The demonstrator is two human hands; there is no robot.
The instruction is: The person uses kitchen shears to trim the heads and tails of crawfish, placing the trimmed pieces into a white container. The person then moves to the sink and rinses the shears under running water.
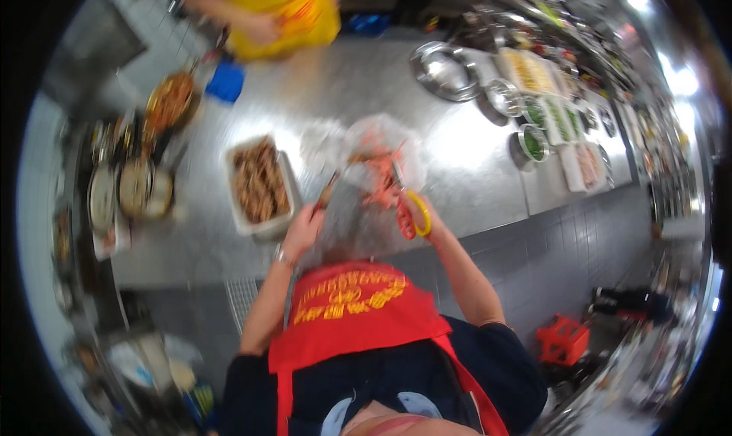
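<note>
My left hand (304, 230) pinches a thin brownish-red food piece (327, 194), too blurred to name, to the right of a white tub (242, 225) filled with browned pieces that look like cooked meat. In my right hand (430, 213) are scissors (422, 211) with red and yellow handles, their blades pointing away from me over a heap of pinkish-orange pieces (382, 175). This heap lies on a clear plastic bag (416, 158) on the steel table (343, 92). Another crumpled clear bag (321, 144) lies just left of it.
Across the table stands a person in a yellow apron (280, 18). A blue object (226, 81) and a pan of food (170, 101) are at the far left, above several pots (137, 187). Steel bowls (446, 70) and food trays (523, 70) occupy the right side. A red crate (563, 340) sits lower right.
</note>
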